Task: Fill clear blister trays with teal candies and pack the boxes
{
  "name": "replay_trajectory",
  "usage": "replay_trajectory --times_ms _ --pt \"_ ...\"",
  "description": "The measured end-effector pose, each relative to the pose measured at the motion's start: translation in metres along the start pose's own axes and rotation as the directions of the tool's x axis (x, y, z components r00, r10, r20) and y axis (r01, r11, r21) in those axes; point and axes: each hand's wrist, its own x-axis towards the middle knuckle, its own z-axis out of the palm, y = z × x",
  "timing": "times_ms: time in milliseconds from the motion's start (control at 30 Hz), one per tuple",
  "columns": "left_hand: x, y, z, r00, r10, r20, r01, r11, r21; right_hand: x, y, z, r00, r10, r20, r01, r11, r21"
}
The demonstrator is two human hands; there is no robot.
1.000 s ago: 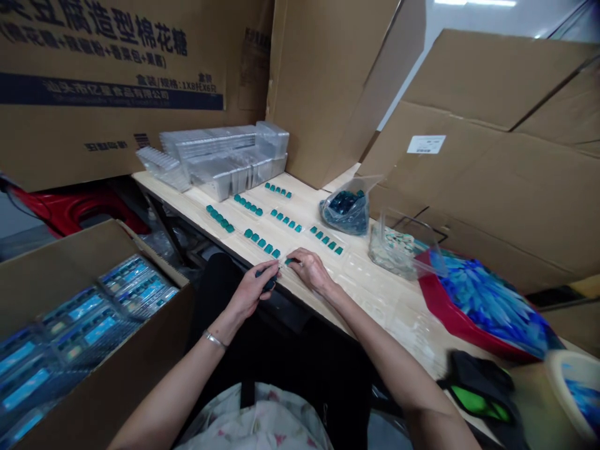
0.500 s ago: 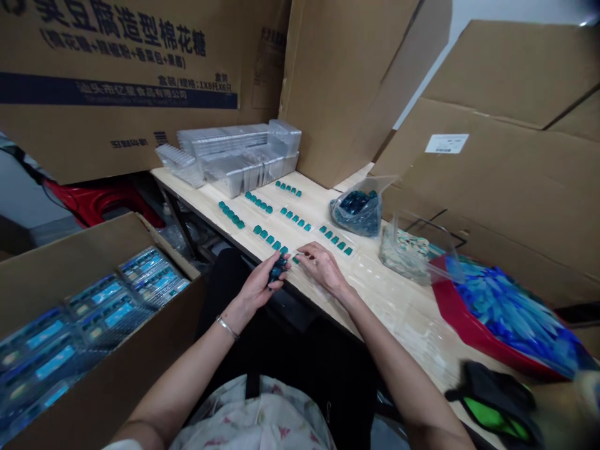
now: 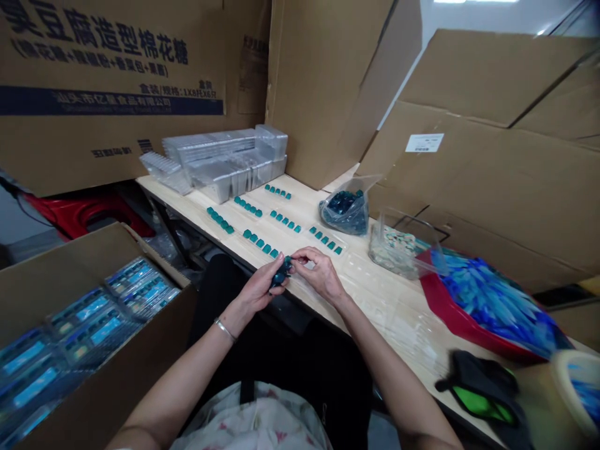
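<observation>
My left hand (image 3: 259,289) is closed around a cluster of small dark teal pieces (image 3: 280,276), held over the table's front edge. My right hand (image 3: 320,275) meets it there, thumb and fingers pinched at a teal piece at the top of the cluster. Just beyond the hands, a row of teal pieces (image 3: 260,243) lies in a clear plastic tray. More short rows stand behind it, among them one at the left (image 3: 220,220), one in the middle (image 3: 285,221) and one in a clear tray (image 3: 325,240) at the right.
Stacked clear trays (image 3: 225,159) stand at the table's back left. A bag of dark teal pieces (image 3: 344,209), a clear box of pale pieces (image 3: 396,250) and a red container of blue items (image 3: 492,306) line the right. A carton of packed boxes (image 3: 100,337) sits left.
My right hand has lifted from the tray on the table and come to the cluster in my left hand. The view has turned slightly to the right.
</observation>
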Motion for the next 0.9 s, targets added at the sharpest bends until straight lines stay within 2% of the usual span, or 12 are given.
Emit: replay_trajectory --times_ms 100,233,367,500,600,700,800,900 --pt "0.001 -0.001 0.001 1.000 0.011 -0.009 -0.011 0.999 0.044 -0.002 0.001 -0.001 0.999 0.027 -0.018 -0.026 1.000 0.016" --pt "0.003 -0.003 0.001 1.000 0.022 -0.022 -0.020 0.996 0.086 -0.002 -0.002 -0.008 1.000 0.008 0.030 -0.010 0.997 0.077" --pt "0.005 -0.002 0.001 1.000 0.006 -0.021 -0.003 0.991 0.137 0.000 -0.006 -0.018 0.993 0.050 0.104 -0.063 0.991 0.119" --pt "0.005 0.000 0.003 1.000 -0.019 0.014 0.016 0.986 0.168 0.000 -0.008 -0.022 0.993 0.037 0.109 -0.051 0.990 0.135" --pt "0.006 0.000 0.004 1.000 -0.012 0.015 0.009 0.983 0.185 0.000 -0.007 -0.020 0.983 0.182 0.035 -0.185 0.955 0.233" --pt "0.008 0.000 0.005 0.996 0.074 -0.051 -0.060 0.971 0.230 0.001 -0.004 -0.018 0.942 0.336 -0.011 -0.307 0.874 0.377" --pt "0.009 -0.001 0.006 0.981 0.153 -0.120 -0.110 0.946 0.306 0.000 -0.001 -0.017 0.926 0.378 -0.005 -0.333 0.821 0.464" --pt "0.009 -0.004 0.007 0.966 0.213 -0.148 -0.139 0.907 0.398 -0.001 0.000 -0.015 0.919 0.395 0.010 -0.352 0.808 0.473"
